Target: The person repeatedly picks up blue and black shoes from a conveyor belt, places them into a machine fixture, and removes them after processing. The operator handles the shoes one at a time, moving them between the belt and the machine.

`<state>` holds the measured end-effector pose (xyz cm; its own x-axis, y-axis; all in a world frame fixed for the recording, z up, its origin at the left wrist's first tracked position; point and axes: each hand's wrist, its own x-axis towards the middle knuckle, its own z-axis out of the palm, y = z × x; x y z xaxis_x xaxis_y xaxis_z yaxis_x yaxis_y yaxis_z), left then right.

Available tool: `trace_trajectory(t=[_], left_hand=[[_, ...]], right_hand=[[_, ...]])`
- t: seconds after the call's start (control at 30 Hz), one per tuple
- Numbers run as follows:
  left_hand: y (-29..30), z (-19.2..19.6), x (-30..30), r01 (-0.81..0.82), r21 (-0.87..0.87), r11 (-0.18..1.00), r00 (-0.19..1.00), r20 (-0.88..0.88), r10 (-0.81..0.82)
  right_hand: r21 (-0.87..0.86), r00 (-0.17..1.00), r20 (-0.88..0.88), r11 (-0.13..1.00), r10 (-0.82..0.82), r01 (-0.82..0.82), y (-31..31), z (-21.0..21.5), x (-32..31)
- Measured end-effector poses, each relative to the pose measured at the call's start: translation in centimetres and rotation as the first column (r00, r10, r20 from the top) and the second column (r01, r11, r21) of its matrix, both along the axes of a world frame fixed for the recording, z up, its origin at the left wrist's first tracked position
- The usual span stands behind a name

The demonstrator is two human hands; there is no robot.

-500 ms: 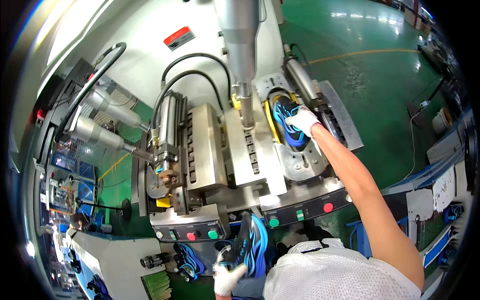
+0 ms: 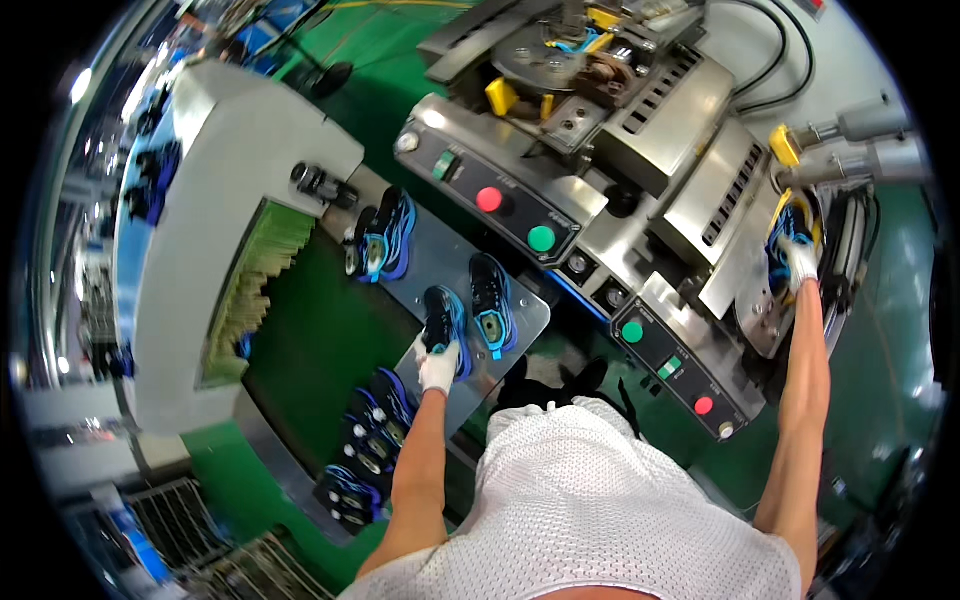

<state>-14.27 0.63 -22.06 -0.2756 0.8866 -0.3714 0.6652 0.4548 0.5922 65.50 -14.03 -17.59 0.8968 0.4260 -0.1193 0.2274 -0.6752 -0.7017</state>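
My left hand [image 2: 437, 366], in a white glove, is closed on the heel end of a black and blue sneaker [image 2: 440, 318] at the metal shelf. Just right of it, another black and blue sneaker [image 2: 491, 300] rests on the shelf with its toe pointing away. Far to the right, my gloved right hand [image 2: 801, 262] grips a blue and black sneaker [image 2: 783, 238] seated in the pressing machine's right station. Its fingers are partly hidden against the shoe.
More sneakers [image 2: 388, 238] stand at the shelf's far end, and several others [image 2: 375, 420] line its near left. The machine's control panels [image 2: 490, 198] carry red and green buttons. Metal cylinders [image 2: 860, 160] jut in at the right. A grey-white unit with green strips [image 2: 255, 280] stands left.
My view has swung left and down. My left hand and its sneaker are now over the shelf, beside another shoe. My right hand stays on the sneaker in the machine.
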Motion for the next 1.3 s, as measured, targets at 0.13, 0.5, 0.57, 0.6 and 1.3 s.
trace_trajectory(t=[0.13,0.5,0.57,0.6,1.3], left_hand=[[-0.6,-4.3,-0.4,0.085,-0.138,0.987,0.996,0.013,-0.084],[4.1,-3.7,-7.5,0.566,-0.102,0.818,0.797,0.321,-0.512],[6.4,-6.0,-13.4,0.54,-0.011,0.842,0.815,0.256,-0.519],[8.1,-8.2,-17.1,0.475,0.074,0.877,0.86,0.17,-0.48],[55.7,-16.5,-58.9,0.267,-0.196,0.944,0.702,-0.631,-0.329]], right_hand=[[-0.057,0.899,0.413,0.989,0.147,-0.135,1.3,7.7,-17.6],[-0.685,0.56,0.356,0.617,0.748,-0.388,1.5,-0.9,-49.5],[-0.645,0.674,0.286,0.657,0.682,-0.391,1.5,-1.1,-49.3],[-0.587,0.7,0.274,0.691,0.66,-0.421,1.7,-0.5,-50.4],[-0.398,0.838,0.246,0.839,0.488,-0.372,17.3,-11.5,-69.3]])
